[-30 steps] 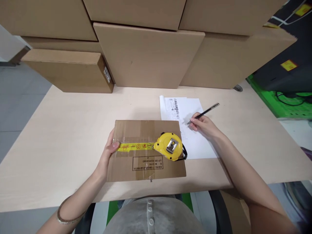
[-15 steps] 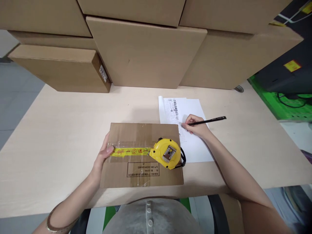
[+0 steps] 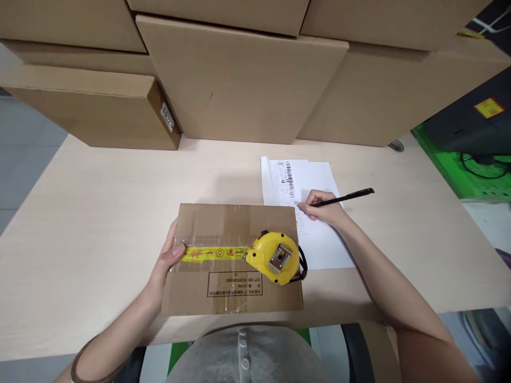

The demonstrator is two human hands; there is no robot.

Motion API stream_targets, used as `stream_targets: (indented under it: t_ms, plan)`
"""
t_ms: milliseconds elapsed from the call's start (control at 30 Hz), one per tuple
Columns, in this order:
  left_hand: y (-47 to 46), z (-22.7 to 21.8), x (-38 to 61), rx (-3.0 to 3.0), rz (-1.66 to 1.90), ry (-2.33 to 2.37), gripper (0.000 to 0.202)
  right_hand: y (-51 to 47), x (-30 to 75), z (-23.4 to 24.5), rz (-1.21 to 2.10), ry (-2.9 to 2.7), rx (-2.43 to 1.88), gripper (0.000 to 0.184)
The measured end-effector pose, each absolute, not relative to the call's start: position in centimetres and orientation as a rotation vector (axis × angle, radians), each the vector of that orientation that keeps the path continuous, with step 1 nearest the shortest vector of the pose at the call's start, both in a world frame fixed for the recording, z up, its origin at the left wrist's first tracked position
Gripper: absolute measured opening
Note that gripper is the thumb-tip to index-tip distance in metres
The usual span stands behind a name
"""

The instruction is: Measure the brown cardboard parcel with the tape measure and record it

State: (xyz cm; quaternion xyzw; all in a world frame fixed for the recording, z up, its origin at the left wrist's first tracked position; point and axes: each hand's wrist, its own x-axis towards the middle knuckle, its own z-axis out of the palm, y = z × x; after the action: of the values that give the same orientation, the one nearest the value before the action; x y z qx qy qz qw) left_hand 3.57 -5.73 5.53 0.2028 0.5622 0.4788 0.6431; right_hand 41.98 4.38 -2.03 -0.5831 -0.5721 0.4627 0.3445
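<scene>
My left hand (image 3: 166, 261) grips the left side of a cardboard box (image 3: 199, 226), its thumb on top at the end of a yellow strip (image 3: 211, 253) with red print. The fingers behind the box are mostly hidden. On the right part of the box top lies a yellow tape measure (image 3: 276, 257) with a black wrist strap. My right hand (image 3: 325, 209) is closed around a black pen (image 3: 351, 196), its tip end over a white sheet of paper (image 3: 319, 250). Handwritten and printed rows run down the sheet's left part, and the box covers its lower left corner.
Large cardboard boxes (image 3: 239, 85) are stacked along the back of the table (image 3: 99, 223). A flatter box (image 3: 88, 111) with a white label stands at the back left. To the right, beyond the table edge, is a dark case (image 3: 471, 127) on a green surface.
The view has shifted slightly, so the box and tape measure appear a little lower. Both hands keep their holds, and the pen stays over nearly the same spot on the paper.
</scene>
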Motion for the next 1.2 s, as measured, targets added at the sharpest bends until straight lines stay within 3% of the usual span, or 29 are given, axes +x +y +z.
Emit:
stream_targets:
  t_ms: [533,833,1200]
  plan:
    - [-5.73,5.34,3.42,0.446,1.091,1.288,0.052,4.47,41.98,-1.69,1.223,-1.537,-1.543,0.057]
    - [-5.65,5.54,3.67,0.414,1.080,1.291,0.065,4.41,42.22,-1.82,1.195,-1.548,-1.551,0.057]
    - [-5.65,5.60,3.58,0.434,1.076,1.300,0.067,4.34,42.13,-1.77,1.193,-1.532,-1.551,0.056]
